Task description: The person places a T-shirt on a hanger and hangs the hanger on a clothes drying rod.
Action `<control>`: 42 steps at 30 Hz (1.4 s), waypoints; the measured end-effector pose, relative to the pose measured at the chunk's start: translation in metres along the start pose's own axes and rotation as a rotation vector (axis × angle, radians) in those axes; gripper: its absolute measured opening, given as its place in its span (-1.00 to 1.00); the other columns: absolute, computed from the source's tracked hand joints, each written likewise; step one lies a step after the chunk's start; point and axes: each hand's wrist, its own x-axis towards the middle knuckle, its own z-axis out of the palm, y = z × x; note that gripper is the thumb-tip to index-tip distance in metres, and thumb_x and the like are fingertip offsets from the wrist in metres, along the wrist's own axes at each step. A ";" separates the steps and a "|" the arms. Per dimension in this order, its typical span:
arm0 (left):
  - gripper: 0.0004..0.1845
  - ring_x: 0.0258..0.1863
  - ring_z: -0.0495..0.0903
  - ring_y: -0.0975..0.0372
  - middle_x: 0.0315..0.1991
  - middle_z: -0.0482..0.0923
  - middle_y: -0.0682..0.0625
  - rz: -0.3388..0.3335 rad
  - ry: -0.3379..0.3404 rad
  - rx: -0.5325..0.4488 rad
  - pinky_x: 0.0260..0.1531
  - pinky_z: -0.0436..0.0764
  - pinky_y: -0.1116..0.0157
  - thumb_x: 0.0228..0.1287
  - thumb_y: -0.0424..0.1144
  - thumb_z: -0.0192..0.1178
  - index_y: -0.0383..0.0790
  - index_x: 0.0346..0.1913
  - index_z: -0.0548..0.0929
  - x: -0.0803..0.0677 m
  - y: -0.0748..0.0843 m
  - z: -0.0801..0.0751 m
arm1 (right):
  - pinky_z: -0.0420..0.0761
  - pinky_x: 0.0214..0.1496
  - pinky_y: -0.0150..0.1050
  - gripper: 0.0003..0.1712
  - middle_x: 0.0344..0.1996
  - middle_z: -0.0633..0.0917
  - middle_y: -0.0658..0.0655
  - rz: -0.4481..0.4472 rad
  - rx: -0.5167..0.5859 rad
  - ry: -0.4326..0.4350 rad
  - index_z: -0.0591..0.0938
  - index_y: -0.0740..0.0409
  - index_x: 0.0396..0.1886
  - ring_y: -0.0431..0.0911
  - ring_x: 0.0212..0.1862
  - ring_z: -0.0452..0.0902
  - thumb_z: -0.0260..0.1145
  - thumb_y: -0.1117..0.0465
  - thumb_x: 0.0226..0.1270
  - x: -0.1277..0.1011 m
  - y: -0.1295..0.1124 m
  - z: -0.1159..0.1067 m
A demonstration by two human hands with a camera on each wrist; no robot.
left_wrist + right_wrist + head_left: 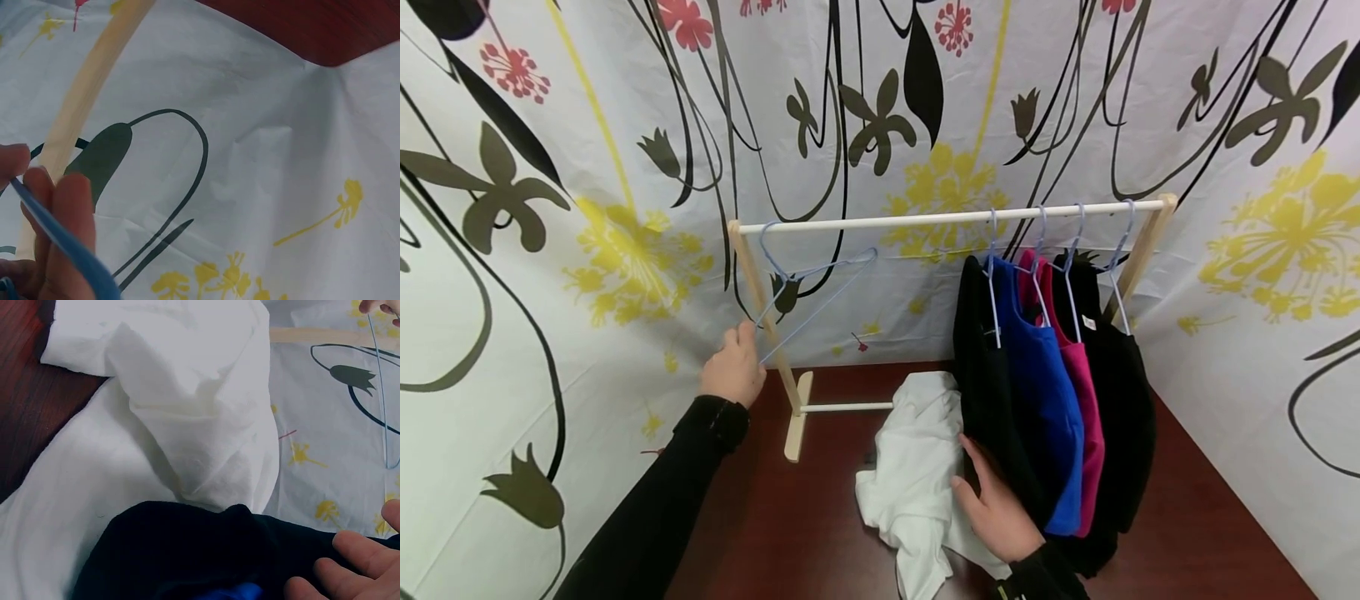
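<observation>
The left hand (733, 367) pinches the lower corner of an empty blue hanger (808, 279) hooked at the left end of the wooden rack (955, 218). The right hand (996, 504), fingers spread, rests on the white shirt (917, 467) crumpled on the table. The hanger looks light, thin and springy; the shirt is soft and limp, best gathered at the collar.
</observation>
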 end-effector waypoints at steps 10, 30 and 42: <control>-0.26 -0.46 0.62 -0.19 0.01 0.51 -0.40 -0.079 -0.055 -0.214 -0.53 0.54 -0.06 0.23 -0.37 0.27 -0.35 0.41 0.16 -0.014 0.011 -0.009 | 0.10 0.47 0.20 -0.16 0.56 0.15 0.24 0.032 0.015 -0.048 0.12 0.04 0.62 0.16 0.56 0.02 0.00 -0.29 0.56 -0.001 0.000 0.002; -0.02 -0.56 0.41 0.19 -0.36 0.45 -0.03 -0.233 -0.239 -0.459 -0.49 0.41 0.22 0.05 -0.31 0.37 -0.25 0.51 0.06 -0.117 0.056 -0.001 | 0.18 0.43 0.20 -0.26 0.53 0.20 0.28 0.046 0.018 -0.030 0.15 0.04 0.60 0.19 0.53 0.10 0.02 -0.18 0.61 -0.006 0.002 0.009; -0.01 -0.60 0.39 0.18 -0.42 0.42 -0.01 -0.285 -0.274 -0.471 -0.56 0.38 0.23 0.07 -0.30 0.42 -0.24 0.51 0.06 -0.131 0.070 0.031 | 0.55 0.16 0.02 -0.52 0.17 0.62 0.20 -0.330 -0.034 -0.014 0.51 0.26 0.31 0.12 0.19 0.55 0.26 0.37 0.42 0.031 -0.031 0.041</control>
